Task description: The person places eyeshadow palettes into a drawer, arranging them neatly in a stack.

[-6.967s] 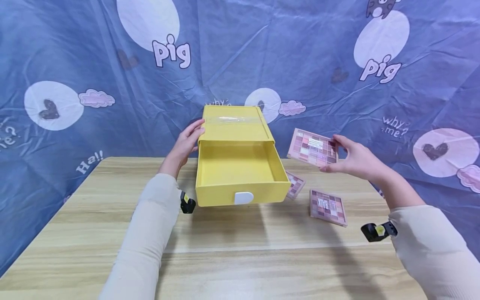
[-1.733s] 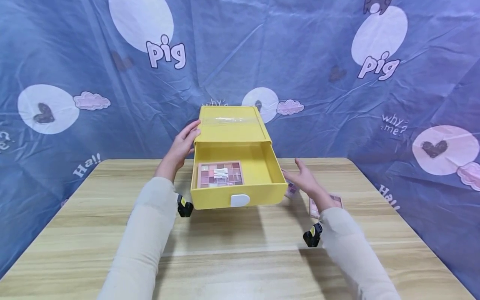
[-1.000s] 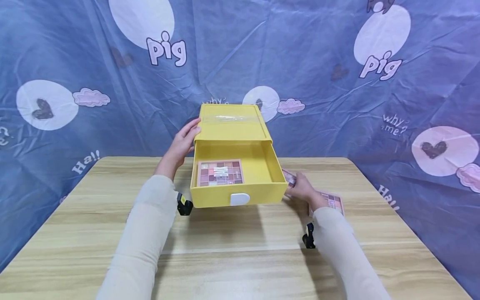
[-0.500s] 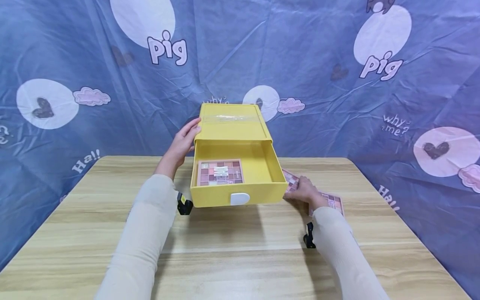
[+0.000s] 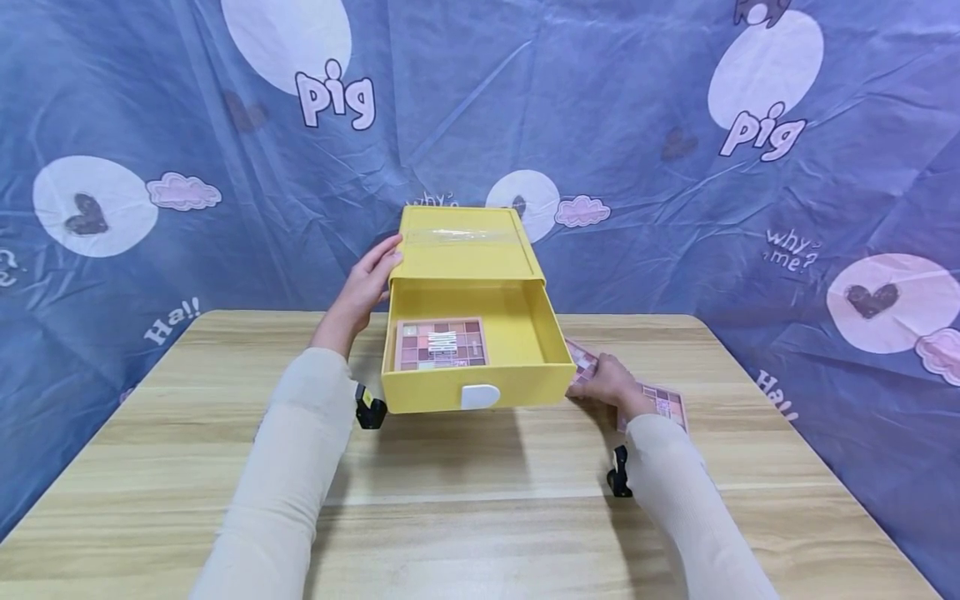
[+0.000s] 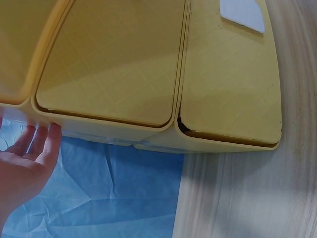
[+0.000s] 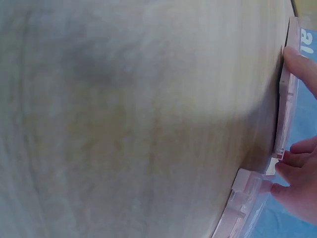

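A yellow drawer unit [image 5: 468, 258] stands at the back of the table with its top drawer [image 5: 521, 387] pulled out. Inside the drawer, at the left, lies a pink eyeshadow palette [image 5: 441, 343] with a clear lid. My left hand [image 5: 362, 292] rests its extended fingers [image 6: 51, 144] against the unit's left side. Beside the unit, my right hand [image 5: 611, 383] grips a second palette [image 5: 582, 360], partly hidden by the drawer; in the right wrist view the thumb and fingers are at opposite ends of its edge [image 7: 284, 111]. A third palette [image 5: 667, 404] lies just right of that hand.
The drawer front bears a white handle [image 5: 480, 397] and juts out over the wooden table [image 5: 480, 533]. More closed drawers [image 6: 228, 74] show beneath it in the left wrist view. A blue printed cloth [image 5: 637, 125] hangs behind the table.
The palette that my right hand held up 7 seconds ago now lies in the drawer. The right hand then moved down to the palette beside the unit. My left hand stayed in place.
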Motion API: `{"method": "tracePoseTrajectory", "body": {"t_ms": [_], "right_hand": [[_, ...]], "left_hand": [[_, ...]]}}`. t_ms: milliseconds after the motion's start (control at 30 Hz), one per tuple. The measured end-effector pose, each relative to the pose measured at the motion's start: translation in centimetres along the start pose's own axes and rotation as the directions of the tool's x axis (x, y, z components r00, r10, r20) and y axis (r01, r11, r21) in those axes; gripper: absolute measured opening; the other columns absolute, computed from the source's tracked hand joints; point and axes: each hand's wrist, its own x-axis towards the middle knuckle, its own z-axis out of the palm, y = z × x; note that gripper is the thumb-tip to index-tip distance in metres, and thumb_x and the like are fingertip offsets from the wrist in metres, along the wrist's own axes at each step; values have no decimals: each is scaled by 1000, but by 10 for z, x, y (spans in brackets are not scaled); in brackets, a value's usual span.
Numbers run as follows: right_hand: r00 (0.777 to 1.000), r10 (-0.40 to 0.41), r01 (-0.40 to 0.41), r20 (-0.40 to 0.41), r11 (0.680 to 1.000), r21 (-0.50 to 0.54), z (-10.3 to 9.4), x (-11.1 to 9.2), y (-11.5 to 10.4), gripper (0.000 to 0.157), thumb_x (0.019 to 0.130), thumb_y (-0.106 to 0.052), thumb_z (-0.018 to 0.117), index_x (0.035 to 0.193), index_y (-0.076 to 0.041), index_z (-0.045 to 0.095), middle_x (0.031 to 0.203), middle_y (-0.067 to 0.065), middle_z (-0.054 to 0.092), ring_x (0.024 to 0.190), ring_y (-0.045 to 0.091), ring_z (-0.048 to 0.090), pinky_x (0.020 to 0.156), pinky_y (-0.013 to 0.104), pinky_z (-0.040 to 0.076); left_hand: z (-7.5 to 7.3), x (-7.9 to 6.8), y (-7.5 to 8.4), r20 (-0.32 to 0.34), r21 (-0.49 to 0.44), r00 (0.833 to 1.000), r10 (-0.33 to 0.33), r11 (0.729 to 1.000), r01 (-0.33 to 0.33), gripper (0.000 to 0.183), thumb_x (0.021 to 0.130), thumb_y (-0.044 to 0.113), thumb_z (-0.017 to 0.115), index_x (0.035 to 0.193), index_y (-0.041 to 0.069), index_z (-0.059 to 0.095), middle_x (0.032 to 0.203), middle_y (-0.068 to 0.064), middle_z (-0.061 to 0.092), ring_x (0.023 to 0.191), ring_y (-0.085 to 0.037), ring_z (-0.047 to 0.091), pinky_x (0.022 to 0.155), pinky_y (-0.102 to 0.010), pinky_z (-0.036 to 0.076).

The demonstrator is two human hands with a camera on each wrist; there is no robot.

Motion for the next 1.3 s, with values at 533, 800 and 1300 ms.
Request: {"method": "tracePoseTrajectory", "body": {"t_ms": [533, 800, 1300], "right_hand": [[995, -81, 67, -62, 978, -197, -9, -11, -7, 84, 56, -51, 71, 106, 11, 44, 91, 19, 52, 77, 29, 49, 69, 40, 42], [990, -115, 96, -81, 972, -214, -23, -17, -14, 69, 57, -46, 71, 96, 6, 48, 78, 14, 52, 69, 27, 49, 62, 38, 42], [988, -139, 124, -59, 970, -208, -61, -35, -27, 103, 55, -58, 70, 121, 13, 34, 94, 25, 52, 75, 31, 50, 65, 41, 42]], "left_hand": [[0, -2, -1, 6, 16, 1000, -23, 1000, 23, 50, 88, 30, 47, 134, 18, 33, 138, -4, 26, 119, -19, 31, 92, -47, 27], [-1, -4, 2, 11, 13, 1000, -19, 1000, 19, 50, 89, 29, 46, 135, 18, 32, 139, -4, 25, 118, -19, 31, 92, -46, 27], [-2, -1, 2, 2, 3, 1000, -15, 1000, 15, 50, 88, 30, 47, 134, 18, 34, 138, -4, 26, 118, -19, 32, 91, -47, 27]]}}
